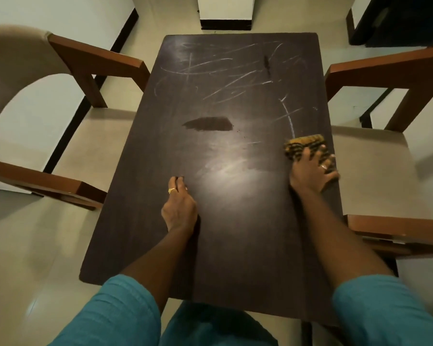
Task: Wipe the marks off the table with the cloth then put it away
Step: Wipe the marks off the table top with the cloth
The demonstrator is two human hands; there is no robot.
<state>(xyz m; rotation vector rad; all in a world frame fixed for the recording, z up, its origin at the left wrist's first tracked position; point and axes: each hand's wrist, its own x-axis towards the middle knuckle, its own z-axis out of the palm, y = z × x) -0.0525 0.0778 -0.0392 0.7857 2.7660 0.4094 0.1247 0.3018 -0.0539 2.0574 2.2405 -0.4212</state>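
My right hand (313,173) lies on top of the striped yellow-and-black cloth (301,143), at the counter's (235,245) right edge, about halfway along it. My fingers (307,156) are spread and fairly straight over the cloth, pressing it flat against the wood rather than gripping it. My left hand (179,208) rests on the counter nearer the middle. Its fingers are loosely bent with the tips touching the surface, and they hold nothing.

The cloth looks soft, limp and light, bunched into a small pad. I judge it will crumple or roll under a sideways push unless my palm and fingers keep it pinned. For wiping, the best hold is flat pressure from above with the fingers fanned over most of it. For putting it away, I would pinch a gathered fold near its middle so no corner drags. It may be damp, since a dark, wet-looking patch (208,124) sits mid-counter, but I cannot be sure.

White scribbled marks (225,78) cover the far half of the counter, and a curved white line (289,118) runs down to the cloth's front edge. Most of the wiping looks to be ahead of me. The polished top seems smooth enough for the cloth to slide easily. Wooden-armed chairs (98,58) stand on both sides.
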